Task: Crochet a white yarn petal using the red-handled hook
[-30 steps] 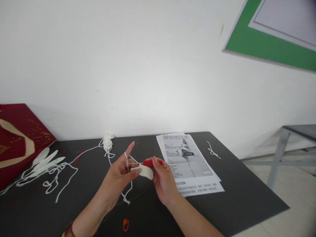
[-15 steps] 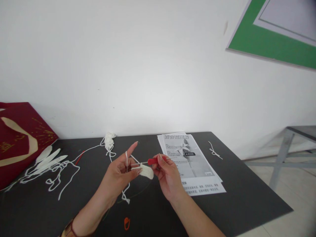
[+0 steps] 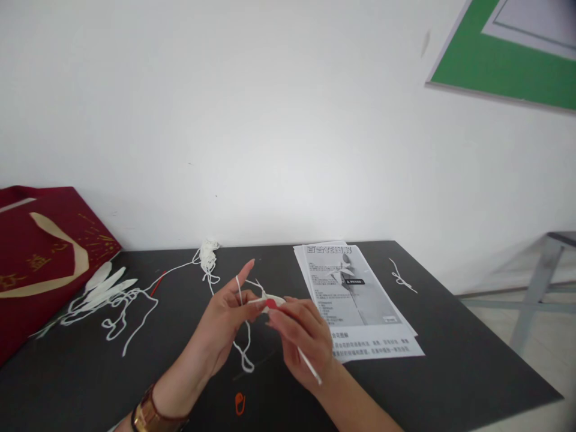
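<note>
Well, the little white yarn piece (image 3: 275, 297) is up between the two hands, over the table (image 3: 369, 396). The left hand (image 3: 222, 324) pinches its left end. The right hand (image 3: 311, 331) grips the red hook (image 3: 271, 304), which slants from far left to near right, its back end poking out. An orange clip (image 3: 240, 404) lies nearer, on the table.

One person: left hand (image 3: 225, 318) and right hand (image 3: 310, 336), both bare; visible forearms (image 3: 355, 402), bare. Left wrist: one wide band (image 3: 155, 414), brown and gold-toned, glossy.
</note>
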A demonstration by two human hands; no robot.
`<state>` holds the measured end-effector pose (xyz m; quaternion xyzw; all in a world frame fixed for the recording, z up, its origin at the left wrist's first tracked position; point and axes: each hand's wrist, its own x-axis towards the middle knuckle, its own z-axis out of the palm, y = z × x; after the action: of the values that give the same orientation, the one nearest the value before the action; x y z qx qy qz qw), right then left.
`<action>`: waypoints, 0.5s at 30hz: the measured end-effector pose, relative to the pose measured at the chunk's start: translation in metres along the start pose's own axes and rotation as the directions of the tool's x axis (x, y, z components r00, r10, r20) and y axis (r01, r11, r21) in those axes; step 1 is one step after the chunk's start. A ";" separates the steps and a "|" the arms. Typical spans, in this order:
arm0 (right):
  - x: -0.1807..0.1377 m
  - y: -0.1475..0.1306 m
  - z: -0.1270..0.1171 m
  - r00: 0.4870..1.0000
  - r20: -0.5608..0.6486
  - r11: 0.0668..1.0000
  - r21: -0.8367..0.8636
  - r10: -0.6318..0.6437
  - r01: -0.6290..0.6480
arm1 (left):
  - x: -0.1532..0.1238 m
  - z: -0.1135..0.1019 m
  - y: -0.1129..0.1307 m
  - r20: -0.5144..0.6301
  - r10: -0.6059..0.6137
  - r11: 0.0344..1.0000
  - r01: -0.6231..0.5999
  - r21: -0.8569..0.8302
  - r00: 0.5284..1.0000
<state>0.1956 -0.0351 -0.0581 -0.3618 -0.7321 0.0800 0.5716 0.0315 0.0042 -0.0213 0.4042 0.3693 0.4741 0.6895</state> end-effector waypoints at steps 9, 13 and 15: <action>0.013 0.003 0.006 0.787 0.012 0.572 0.680 0.616 -0.458 | -0.001 -0.007 0.010 0.134 -0.095 0.990 0.107 -0.090 0.986; 0.019 0.005 0.007 0.671 0.222 0.209 0.842 0.707 -0.498 | -0.007 -0.007 0.017 0.144 -0.096 0.995 0.097 -0.001 0.985; 0.021 0.005 0.006 0.662 0.259 0.147 0.858 0.703 -0.492 | -0.010 -0.006 0.019 0.160 -0.106 0.994 0.102 0.032 0.981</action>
<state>0.1908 -0.0168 -0.0466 -0.2752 -0.3056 0.6295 0.6592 0.0168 -0.0001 -0.0050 0.4295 0.3384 0.3986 0.7363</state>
